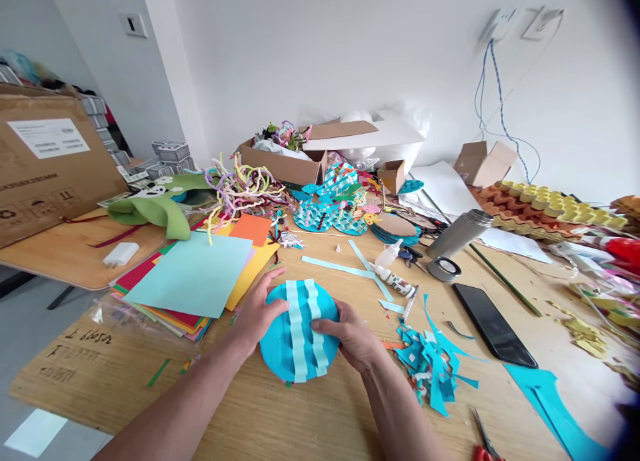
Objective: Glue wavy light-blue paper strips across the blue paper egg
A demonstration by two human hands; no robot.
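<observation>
A round blue paper disc [275,338] with two wavy pale-blue paper strips [299,334] across it is held above the table. My right hand [356,334] grips its right edge, thumb on top beside the right-hand strip and fingers partly hidden behind. At the left edge, my left hand [257,314] has its thumb laid over the disc, touching or close to the left strip. The left index finger stretches out past the disc's upper edge, apart from the thumb. Beyond the disc lie loose pale-blue strips [337,266] and a glue bottle [394,280].
Coloured paper sheets [195,274] are stacked to the left. Blue scraps [440,368], a black phone [495,324] and red-handled scissors [484,441] lie right. A metal flask [460,234] leans behind; pipe cleaners [250,188] and a craft-filled box [285,166] are farther back.
</observation>
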